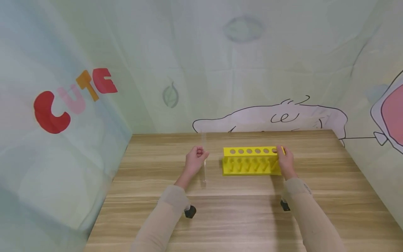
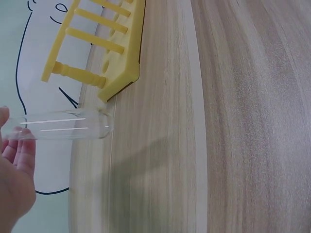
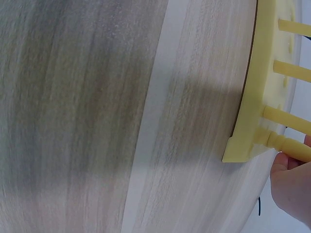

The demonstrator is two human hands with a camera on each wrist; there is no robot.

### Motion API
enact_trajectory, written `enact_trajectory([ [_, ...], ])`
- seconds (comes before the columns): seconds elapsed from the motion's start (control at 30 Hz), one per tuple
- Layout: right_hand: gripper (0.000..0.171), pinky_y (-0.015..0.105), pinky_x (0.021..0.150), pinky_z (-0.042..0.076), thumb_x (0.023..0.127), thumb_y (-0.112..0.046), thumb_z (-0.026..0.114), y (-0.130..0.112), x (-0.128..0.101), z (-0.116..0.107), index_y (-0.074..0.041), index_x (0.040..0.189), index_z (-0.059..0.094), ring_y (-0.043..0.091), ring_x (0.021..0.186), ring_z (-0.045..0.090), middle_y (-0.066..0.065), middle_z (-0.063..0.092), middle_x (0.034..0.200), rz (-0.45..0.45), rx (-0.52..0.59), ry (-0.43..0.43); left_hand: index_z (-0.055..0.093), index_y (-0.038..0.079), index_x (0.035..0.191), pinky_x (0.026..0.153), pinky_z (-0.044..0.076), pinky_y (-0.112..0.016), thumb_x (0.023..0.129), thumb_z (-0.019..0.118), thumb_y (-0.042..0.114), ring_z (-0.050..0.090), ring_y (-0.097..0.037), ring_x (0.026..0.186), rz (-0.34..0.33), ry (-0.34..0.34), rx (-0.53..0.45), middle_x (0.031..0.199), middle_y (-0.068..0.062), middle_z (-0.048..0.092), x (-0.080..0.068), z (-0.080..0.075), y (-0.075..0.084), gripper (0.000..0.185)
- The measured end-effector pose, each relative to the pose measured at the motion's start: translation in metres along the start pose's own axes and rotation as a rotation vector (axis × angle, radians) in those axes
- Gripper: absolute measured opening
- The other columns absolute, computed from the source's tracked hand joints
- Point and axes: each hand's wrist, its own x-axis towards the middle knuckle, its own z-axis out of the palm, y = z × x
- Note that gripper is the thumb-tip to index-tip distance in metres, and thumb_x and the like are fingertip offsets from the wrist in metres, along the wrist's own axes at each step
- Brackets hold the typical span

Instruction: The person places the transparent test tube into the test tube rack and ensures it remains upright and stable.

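Upright in the fingers of my left hand is a clear glass test tube, pinched near its middle, its rounded bottom pointing down. In the left wrist view the test tube looks see-through, with no contents visible. To its right stands a yellow test tube rack with a row of round holes on top and pegs below. My right hand grips the rack's right end. The right wrist view shows the fingers around the end post of the rack.
The rack stands on a wood-grain table. Behind the table and along its sides hangs a printed cloth with letters and drawings. A small black device is worn at the left wrist, another at the right.
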Motion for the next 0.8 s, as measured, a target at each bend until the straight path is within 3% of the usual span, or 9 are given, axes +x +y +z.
enact_trajectory([
  [0.4, 0.052, 0.043, 0.106, 0.023, 0.094, -0.041, 0.028, -0.0008, -0.0002, 0.0005, 0.002, 0.123, 0.038, 0.03, 0.121, 0.03, 0.02, 0.041, 0.126, 0.0, -0.003, -0.001, 0.052, 0.007, 0.099, 0.076, 0.051, -0.027, 0.082, 0.062, 0.02, 0.058, -0.018, 0.088, 0.013, 0.006, -0.013, 0.094, -0.007, 0.059, -0.0023, 0.0007, 0.0022, 0.024],
  [0.67, 0.066, 0.045, 0.107, 0.022, 0.089, -0.055, 0.025, -0.0008, -0.0006, -0.0002, -0.001, 0.124, 0.038, 0.03, 0.123, 0.028, 0.018, 0.036, 0.132, 0.018, -0.028, -0.018, 0.052, 0.008, 0.098, 0.075, 0.051, -0.028, 0.082, 0.062, 0.021, 0.058, -0.017, 0.085, 0.01, -0.001, -0.008, 0.092, -0.006, 0.06, -0.0029, 0.001, 0.0029, 0.022],
  [0.8, 0.063, 0.045, 0.107, 0.022, 0.09, -0.053, 0.026, -0.0003, 0.0, -0.0004, 0.0, 0.123, 0.038, 0.03, 0.124, 0.027, 0.019, 0.036, 0.131, 0.004, -0.025, -0.014, 0.052, 0.009, 0.101, 0.075, 0.051, -0.027, 0.083, 0.061, 0.024, 0.058, -0.016, 0.086, 0.006, -0.011, -0.003, 0.093, -0.005, 0.06, -0.0026, 0.0019, 0.0032, 0.025],
])
